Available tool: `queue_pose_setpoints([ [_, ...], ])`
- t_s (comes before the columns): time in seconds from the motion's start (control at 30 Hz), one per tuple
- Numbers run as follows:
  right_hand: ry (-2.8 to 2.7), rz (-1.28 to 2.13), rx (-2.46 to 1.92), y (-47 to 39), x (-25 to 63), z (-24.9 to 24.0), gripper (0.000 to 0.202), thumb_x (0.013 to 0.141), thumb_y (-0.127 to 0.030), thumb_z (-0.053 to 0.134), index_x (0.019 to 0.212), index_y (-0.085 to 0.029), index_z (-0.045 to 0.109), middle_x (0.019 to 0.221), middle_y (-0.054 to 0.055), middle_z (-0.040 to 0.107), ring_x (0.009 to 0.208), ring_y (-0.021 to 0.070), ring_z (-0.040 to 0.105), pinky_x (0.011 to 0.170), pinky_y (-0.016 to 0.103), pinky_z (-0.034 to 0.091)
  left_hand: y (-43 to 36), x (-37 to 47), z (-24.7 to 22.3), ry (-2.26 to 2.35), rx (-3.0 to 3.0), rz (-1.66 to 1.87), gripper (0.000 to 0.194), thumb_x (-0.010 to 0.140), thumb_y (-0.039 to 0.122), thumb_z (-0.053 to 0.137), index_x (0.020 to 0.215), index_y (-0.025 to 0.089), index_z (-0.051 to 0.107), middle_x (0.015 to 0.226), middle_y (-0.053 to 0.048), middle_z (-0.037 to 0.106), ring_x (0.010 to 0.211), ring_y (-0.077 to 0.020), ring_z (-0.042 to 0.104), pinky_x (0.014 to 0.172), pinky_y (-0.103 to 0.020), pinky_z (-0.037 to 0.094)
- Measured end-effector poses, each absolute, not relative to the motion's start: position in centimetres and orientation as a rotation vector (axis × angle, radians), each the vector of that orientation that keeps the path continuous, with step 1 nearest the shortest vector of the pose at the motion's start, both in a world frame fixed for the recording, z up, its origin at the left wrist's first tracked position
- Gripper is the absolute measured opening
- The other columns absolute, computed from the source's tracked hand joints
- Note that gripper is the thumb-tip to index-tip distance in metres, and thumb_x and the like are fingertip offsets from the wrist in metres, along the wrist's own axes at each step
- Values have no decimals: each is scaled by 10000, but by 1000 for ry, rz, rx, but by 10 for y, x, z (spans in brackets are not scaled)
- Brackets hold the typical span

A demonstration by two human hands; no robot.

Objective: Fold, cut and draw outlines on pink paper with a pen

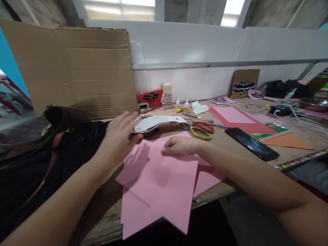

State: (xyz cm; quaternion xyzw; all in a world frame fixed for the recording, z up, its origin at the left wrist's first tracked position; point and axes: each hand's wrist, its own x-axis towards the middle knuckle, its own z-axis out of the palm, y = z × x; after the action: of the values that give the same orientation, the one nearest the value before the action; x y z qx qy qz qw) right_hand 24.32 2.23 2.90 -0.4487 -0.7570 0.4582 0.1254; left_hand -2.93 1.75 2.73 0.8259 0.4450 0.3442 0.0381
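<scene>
Several pink sheets of paper lie fanned out and overlapping in front of me, their near corners hanging past the table edge. My right hand is closed at the far part of the top sheet, thumb and fingers pinched on it. Off to the left, my left hand is raised with fingers stretched out and slightly blurred, holding nothing. Its shadow falls across the pink paper. Just beyond its fingertips sits a shiny metal dish with a white strip lying over it.
Scissors with red and yellow handles lie beyond my right hand. A black phone rests to the right, near red card. Glue bottles and a flask stand at the back. Cardboard and a dark bag occupy the left.
</scene>
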Motion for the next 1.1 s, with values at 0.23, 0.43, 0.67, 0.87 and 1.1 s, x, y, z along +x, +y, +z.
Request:
queue_pose_setpoints([
  [0.23,-2381,1235,-1178,15,220,17,302,981,-433,643,890,-171,761,886,22,745,796,176,613,696,270,437,15,-6,1,1173,2888,484,244,1048,304,644,845,208,740,863,-24,757,942,-234,701,1039,-486,535],
  [0.43,-2436,1209,-1277,28,243,17,195,913,-343,676,826,-182,742,778,8,699,699,154,593,608,260,387,29,-32,8,1340,2891,346,204,1040,338,715,911,181,733,927,-17,754,979,-220,723,1029,-493,563],
  [0.67,-2433,1227,-1361,34,265,30,167,915,-305,645,850,-184,740,788,26,728,685,161,679,637,253,471,42,-60,15,1503,2790,372,212,1054,380,701,1029,173,740,1034,-42,762,982,-215,733,970,-461,611],
  [0.87,-2472,1224,-1363,37,270,30,207,910,-349,664,861,-178,770,774,30,718,680,169,648,631,265,445,49,-70,18,1607,2664,384,227,1061,396,692,1097,175,732,1092,-57,756,954,-201,731,884,-408,640],
  [1.1,-2498,1141,-1351,40,264,20,220,879,-373,672,758,-191,703,715,-16,593,670,145,506,592,274,329,45,-62,7,1630,2631,572,226,1070,382,680,1111,166,732,1096,-56,758,965,-206,738,885,-413,643],
])
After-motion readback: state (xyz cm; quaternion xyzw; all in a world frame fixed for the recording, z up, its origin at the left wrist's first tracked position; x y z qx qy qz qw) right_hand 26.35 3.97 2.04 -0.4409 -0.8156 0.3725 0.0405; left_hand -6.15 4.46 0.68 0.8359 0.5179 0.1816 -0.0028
